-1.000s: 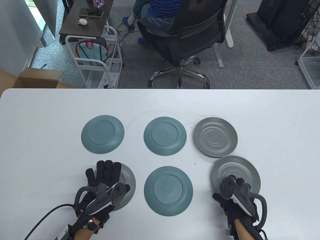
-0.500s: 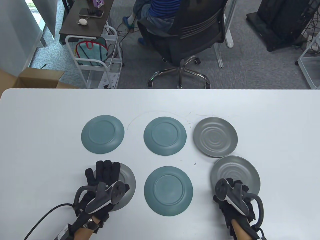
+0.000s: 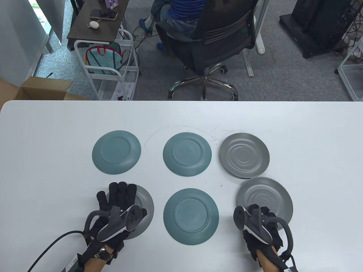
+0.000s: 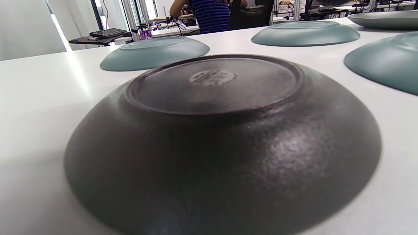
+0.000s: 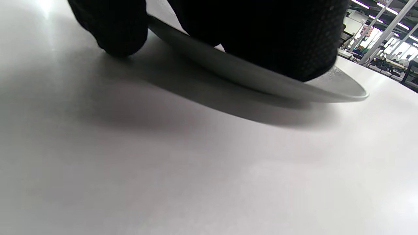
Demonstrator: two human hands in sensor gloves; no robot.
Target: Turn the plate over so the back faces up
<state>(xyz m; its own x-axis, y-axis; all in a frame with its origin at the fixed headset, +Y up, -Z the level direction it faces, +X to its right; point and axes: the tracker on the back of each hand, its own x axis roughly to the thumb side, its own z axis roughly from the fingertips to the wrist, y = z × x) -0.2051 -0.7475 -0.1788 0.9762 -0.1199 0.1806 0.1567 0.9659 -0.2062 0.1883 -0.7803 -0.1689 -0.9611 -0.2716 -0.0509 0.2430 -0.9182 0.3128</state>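
Note:
A grey plate (image 3: 266, 194) lies face up, ripples showing, at the near right. My right hand (image 3: 259, 222) grips its near rim. In the right wrist view the plate (image 5: 261, 81) is tilted with its rim off the table, and my gloved fingers (image 5: 111, 26) are on it. A second grey plate (image 3: 146, 204) lies back up at the near left; its dark underside fills the left wrist view (image 4: 222, 130). My left hand (image 3: 120, 198) is spread flat over it with the fingers extended.
Three teal plates lie back up: far left (image 3: 116, 152), far middle (image 3: 187, 154) and near middle (image 3: 191, 216). Another grey plate (image 3: 244, 155) lies face up at the far right, close to the held one. The table's near edge is just behind my hands.
My right hand has slid left and toward me along the plate's near rim, and the plate has shifted slightly left. My left hand has not moved.

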